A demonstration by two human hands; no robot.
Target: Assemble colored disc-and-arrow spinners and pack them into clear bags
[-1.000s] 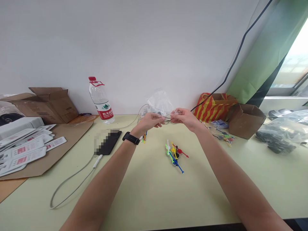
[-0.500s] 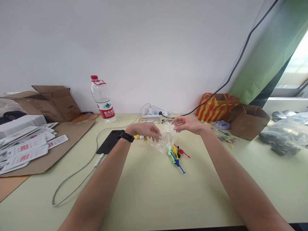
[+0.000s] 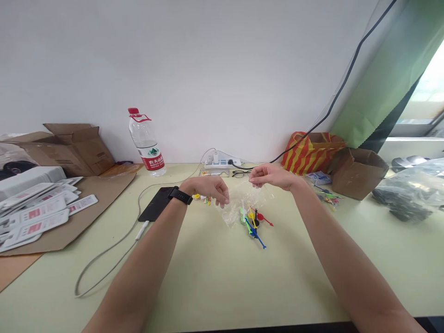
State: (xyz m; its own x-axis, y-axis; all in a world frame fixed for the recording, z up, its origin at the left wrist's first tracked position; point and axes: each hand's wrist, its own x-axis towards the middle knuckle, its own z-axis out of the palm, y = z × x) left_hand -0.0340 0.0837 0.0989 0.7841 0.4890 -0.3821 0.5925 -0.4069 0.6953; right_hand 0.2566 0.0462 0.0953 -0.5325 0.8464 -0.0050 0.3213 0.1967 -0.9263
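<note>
A small clear plastic bag hangs between my two hands above the pale green table. My right hand pinches its upper edge. My left hand, with a black watch on the wrist, has its fingers curled down at the bag's left side. Just below the bag lies a small heap of coloured plastic sticks with round ends: red, yellow, green, blue, white and black. A few more coloured bits lie under my left hand.
A black phone with a grey cable, a water bottle and a power strip stand behind. Cardboard and white packets lie left. A striped bag, a brown box and plastic bags are right.
The bag was held up high near the wall between both hands; it has come down over the coloured sticks. My left hand dropped to the bag's left side, and my hands have moved apart.
</note>
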